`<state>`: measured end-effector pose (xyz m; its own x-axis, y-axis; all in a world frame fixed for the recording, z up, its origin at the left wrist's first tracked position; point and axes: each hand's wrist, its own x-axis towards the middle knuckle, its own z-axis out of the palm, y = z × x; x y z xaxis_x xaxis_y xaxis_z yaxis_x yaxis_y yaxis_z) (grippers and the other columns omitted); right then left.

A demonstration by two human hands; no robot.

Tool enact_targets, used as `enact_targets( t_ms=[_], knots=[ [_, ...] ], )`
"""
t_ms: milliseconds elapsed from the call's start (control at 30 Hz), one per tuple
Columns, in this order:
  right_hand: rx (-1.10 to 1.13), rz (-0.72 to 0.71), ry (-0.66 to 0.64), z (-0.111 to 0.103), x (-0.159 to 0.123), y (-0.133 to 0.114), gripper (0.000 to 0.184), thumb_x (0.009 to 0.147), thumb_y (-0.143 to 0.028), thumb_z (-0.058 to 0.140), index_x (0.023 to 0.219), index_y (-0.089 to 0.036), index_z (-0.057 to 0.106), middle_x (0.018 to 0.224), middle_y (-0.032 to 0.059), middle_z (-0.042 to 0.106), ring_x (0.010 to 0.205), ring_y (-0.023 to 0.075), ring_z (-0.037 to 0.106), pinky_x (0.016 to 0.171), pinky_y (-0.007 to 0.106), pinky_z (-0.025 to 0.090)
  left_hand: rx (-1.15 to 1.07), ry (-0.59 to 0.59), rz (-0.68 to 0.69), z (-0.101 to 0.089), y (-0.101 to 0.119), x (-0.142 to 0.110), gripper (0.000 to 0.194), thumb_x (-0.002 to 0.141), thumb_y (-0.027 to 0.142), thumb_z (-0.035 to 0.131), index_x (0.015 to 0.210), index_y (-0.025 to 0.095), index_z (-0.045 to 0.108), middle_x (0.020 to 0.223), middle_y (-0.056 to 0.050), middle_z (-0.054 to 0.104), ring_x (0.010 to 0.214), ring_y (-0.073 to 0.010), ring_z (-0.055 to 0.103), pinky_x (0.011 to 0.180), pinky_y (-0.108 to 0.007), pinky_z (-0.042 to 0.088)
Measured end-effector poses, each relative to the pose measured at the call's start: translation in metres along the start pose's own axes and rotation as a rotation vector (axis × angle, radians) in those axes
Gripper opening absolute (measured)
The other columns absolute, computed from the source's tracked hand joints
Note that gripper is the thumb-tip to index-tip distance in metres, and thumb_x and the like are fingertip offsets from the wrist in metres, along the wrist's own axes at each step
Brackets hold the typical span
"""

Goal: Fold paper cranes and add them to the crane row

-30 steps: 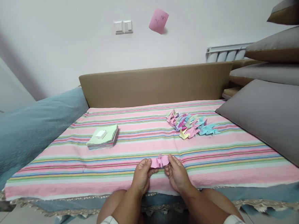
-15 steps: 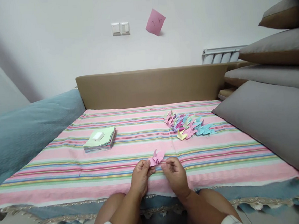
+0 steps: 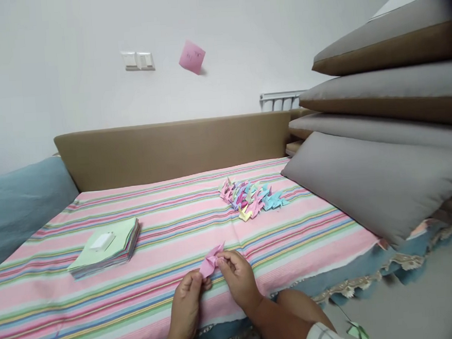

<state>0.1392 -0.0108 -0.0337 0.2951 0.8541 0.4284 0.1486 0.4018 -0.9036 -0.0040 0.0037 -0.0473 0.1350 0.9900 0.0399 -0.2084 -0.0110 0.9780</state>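
Observation:
A pink folded paper crane (image 3: 210,262) is held just above the striped cloth, between my two hands. My left hand (image 3: 187,299) pinches its left end between thumb and fingers. On its right side, the thumb and fingers of my right hand (image 3: 238,278) are closed on the crane's edge, partly covering it. Beyond my hands lies a cluster of folded paper cranes (image 3: 254,198) in pink, purple, blue, green and yellow. To the left rests a stack of square coloured paper (image 3: 115,244) with a green sheet on top and a small white block (image 3: 102,242) on it.
A striped cloth (image 3: 168,235) covers the seat, with a brown backrest (image 3: 178,147) behind. Grey cushions (image 3: 374,180) pile up at the right, and a blue-covered armrest (image 3: 23,204) stands at the left. A green paper piece (image 3: 358,331) lies on the floor.
The view has swung to the right, so everything sits further left. My right hand, earlier beside the crane's lower right, now grips its right side, and the crane is tilted differently.

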Motion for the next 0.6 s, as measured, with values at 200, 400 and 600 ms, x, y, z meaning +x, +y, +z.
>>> enact_targets(
  t_ms=[200, 400, 600],
  knots=[
    [0.084, 0.057, 0.118, -0.017, 0.038, -0.023, 0.021, 0.08, -0.037, 0.057, 0.087, -0.019, 0.067, 0.087, 0.0049, 0.064, 0.081, 0.0175, 0.058, 0.073, 0.027, 0.044, -0.039, -0.051, 0.014, 0.003, 0.002, 0.001, 0.038, 0.078, 0.051, 0.056, 0.064, 0.016, 0.057, 0.074, -0.003, 0.059, 0.066, -0.0147, 0.051, 0.065, -0.027, 0.044],
    [0.159, 0.124, 0.148, -0.064, 0.109, -0.034, 0.036, 0.072, -0.046, 0.062, 0.094, -0.018, 0.062, 0.077, 0.0014, 0.063, 0.063, 0.0129, 0.053, 0.056, 0.024, 0.041, 0.143, -0.048, 0.08, 0.005, 0.006, -0.003, 0.039, 0.078, 0.053, 0.054, 0.068, 0.015, 0.06, 0.067, -0.003, 0.057, 0.063, -0.0155, 0.05, 0.064, -0.027, 0.042],
    [-0.195, 0.043, 0.192, -0.145, 0.186, -0.025, 0.038, 0.07, -0.047, 0.06, 0.09, -0.016, 0.064, 0.074, 0.0022, 0.063, 0.061, 0.0134, 0.051, 0.056, 0.025, 0.04, 0.298, -0.153, 0.16, 0.002, 0.008, -0.001, 0.038, 0.085, 0.048, 0.046, 0.066, 0.017, 0.057, 0.065, -0.002, 0.053, 0.064, -0.0145, 0.05, 0.064, -0.025, 0.041]
  ],
)
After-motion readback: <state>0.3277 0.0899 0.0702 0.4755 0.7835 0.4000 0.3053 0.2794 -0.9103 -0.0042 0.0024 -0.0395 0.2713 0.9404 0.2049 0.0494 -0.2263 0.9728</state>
